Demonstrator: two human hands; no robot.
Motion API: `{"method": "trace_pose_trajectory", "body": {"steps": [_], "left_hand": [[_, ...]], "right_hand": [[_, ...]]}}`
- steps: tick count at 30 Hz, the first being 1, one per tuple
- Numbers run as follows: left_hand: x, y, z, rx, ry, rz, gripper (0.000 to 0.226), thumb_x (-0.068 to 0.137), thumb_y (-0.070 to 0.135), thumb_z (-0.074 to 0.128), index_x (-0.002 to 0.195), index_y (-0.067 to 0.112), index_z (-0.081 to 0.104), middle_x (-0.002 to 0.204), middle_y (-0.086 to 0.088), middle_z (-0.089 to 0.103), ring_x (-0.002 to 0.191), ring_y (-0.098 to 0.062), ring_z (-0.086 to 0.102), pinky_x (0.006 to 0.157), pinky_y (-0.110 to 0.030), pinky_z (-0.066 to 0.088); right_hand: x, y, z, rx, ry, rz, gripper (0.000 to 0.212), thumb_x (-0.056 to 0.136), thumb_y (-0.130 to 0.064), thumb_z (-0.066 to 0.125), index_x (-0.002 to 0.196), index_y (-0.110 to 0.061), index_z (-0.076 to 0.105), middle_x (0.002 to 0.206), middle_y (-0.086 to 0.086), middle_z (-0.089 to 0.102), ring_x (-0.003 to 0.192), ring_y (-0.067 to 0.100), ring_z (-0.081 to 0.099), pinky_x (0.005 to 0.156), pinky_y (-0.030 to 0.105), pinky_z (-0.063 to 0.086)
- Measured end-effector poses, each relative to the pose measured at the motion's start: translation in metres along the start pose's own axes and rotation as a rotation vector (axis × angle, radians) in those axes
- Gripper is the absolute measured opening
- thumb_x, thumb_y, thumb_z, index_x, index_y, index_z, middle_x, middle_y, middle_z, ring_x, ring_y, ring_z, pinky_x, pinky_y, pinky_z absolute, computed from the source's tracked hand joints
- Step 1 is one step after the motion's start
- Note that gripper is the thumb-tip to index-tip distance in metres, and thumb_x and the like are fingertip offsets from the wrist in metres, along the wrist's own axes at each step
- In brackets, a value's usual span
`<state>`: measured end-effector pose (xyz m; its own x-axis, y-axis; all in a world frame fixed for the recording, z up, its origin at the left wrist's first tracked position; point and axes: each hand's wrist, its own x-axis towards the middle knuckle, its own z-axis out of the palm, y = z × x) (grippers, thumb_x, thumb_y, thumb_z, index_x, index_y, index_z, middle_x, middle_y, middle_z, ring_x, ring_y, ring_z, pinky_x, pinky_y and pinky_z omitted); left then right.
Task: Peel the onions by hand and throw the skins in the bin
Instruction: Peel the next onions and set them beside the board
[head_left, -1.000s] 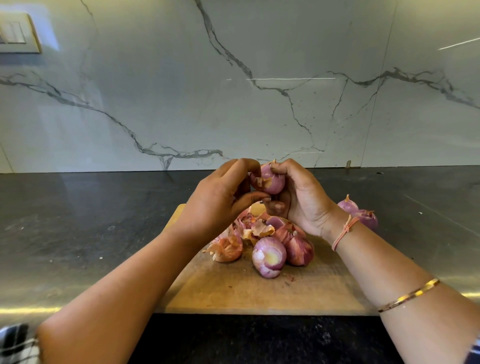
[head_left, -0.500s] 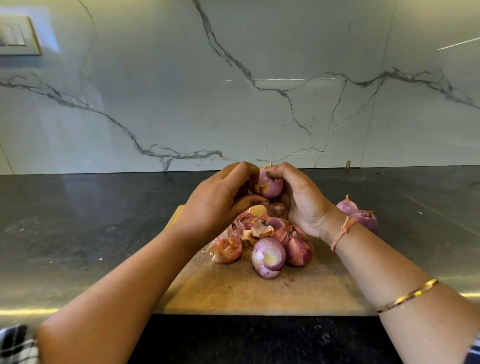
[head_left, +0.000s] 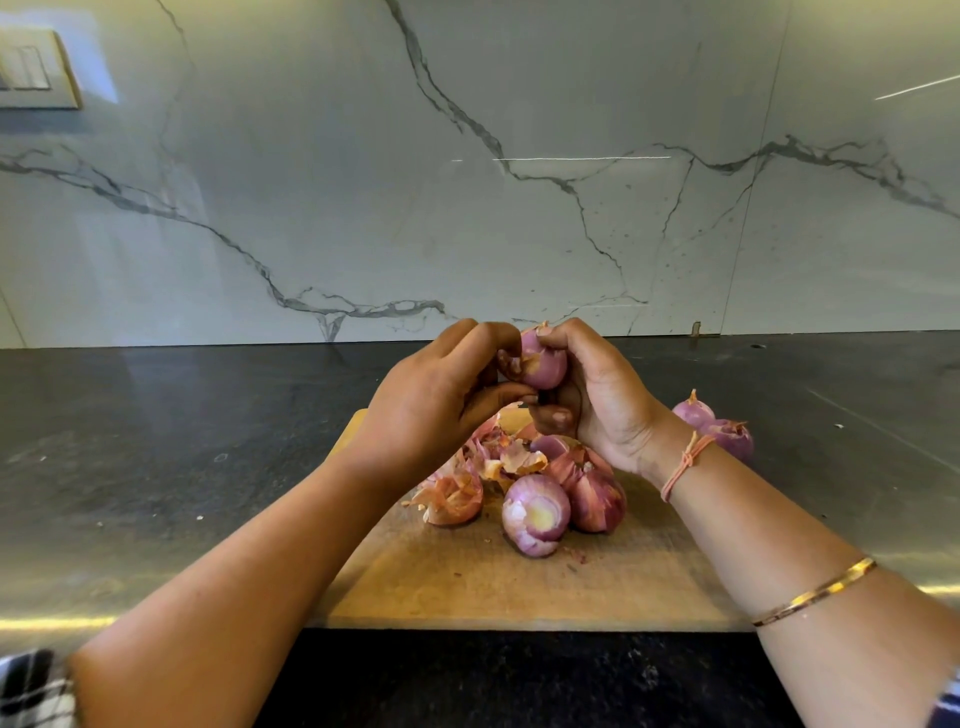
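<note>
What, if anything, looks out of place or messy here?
Two onions lie off the cutting board, on the dark counter to its right. Loose skins are piled on the board, not binned. Nothing looks damaged.

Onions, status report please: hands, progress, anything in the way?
Right hand grips one onion, left hand picks at its skin. Loose skins piled on cutting board, not binned. No bin in view.

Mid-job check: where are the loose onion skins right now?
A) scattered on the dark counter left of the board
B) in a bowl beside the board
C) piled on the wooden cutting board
C: the loose skins lie heaped on the cutting board, just behind the peeled onion.
</note>
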<state>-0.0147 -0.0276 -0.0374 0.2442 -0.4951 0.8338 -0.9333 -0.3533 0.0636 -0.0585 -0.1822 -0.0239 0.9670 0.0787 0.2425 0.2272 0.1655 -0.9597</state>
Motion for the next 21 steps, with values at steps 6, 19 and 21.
{"method": "trace_pose_trajectory", "body": {"steps": [6, 19, 21], "left_hand": [[-0.0003, -0.0005, -0.0004, 0.026, -0.008, 0.034, 0.029, 0.087, 0.044, 0.048, 0.109, 0.026, 0.042, 0.095, 0.01, 0.051, 0.082, -0.005, 0.049, 0.058, -0.025, 0.047], [0.0002, -0.0021, -0.0001, 0.07, -0.043, 0.017, 0.034, 0.087, 0.045, 0.046, 0.114, 0.025, 0.039, 0.1, 0.0, 0.061, 0.078, -0.005, 0.053, 0.057, -0.027, 0.051], [0.0001, -0.002, -0.0001, 0.061, -0.052, 0.02, 0.032, 0.087, 0.044, 0.047, 0.112, 0.026, 0.039, 0.1, 0.0, 0.06, 0.079, -0.008, 0.052, 0.056, -0.028, 0.051]], "right_hand": [[-0.0007, -0.0002, 0.0001, 0.003, -0.008, 0.012, 0.025, 0.095, -0.028, 0.038, 0.075, -0.018, 0.048, 0.064, 0.003, 0.044, 0.046, 0.007, 0.042, 0.036, 0.015, 0.029], [0.004, 0.0028, -0.0025, -0.204, 0.022, -0.052, 0.022, 0.079, -0.04, 0.046, 0.08, -0.019, 0.05, 0.065, 0.004, 0.041, 0.051, 0.01, 0.034, 0.039, 0.018, 0.023], [0.0032, 0.0026, -0.0029, -0.208, 0.021, -0.056, 0.021, 0.087, -0.036, 0.046, 0.076, -0.018, 0.05, 0.063, 0.001, 0.044, 0.049, 0.007, 0.039, 0.038, 0.017, 0.027]]}}
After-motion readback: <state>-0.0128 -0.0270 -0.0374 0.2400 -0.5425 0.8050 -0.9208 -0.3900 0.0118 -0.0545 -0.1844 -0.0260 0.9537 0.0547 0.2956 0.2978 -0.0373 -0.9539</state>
